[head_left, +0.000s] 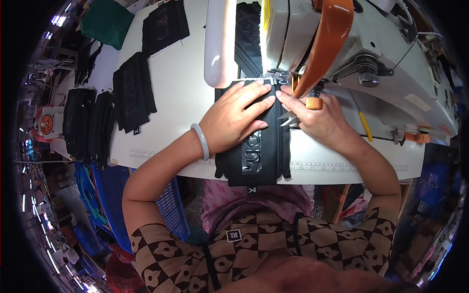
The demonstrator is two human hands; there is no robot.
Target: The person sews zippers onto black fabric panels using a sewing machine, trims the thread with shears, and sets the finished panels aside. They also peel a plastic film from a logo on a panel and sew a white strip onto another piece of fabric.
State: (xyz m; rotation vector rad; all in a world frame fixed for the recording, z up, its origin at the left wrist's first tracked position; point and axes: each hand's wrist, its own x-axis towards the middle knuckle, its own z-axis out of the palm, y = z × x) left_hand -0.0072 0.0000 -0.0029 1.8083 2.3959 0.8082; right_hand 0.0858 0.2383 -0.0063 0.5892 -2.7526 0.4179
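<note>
— How are your fingers set?
— My left hand [237, 112] lies flat, fingers loosely spread, pressing the black fabric panel [227, 161] but gripping nothing. My right hand [322, 117] is curled round the snips [288, 118], blades parted, thumb at the panel's far end.

— And where's the panel?
— Under my hands, from the presser foot [278, 77] to just past the near edge of the table [171, 122].

— What makes for good handling here?
— I'd say even, light pressure, layers flat and lined up, fingertips well clear of the needle area. Those open blades could nick the cloth, so I'd want them turned away.

— Anything in the way?
— The orange lever [334, 39] crowds my right hand, and the lamp [219, 49] hangs close beyond my left. More black panels [133, 93] lie toward the table's left edge; a yellow-handled tool [365, 127] sits right of my right hand.
</note>
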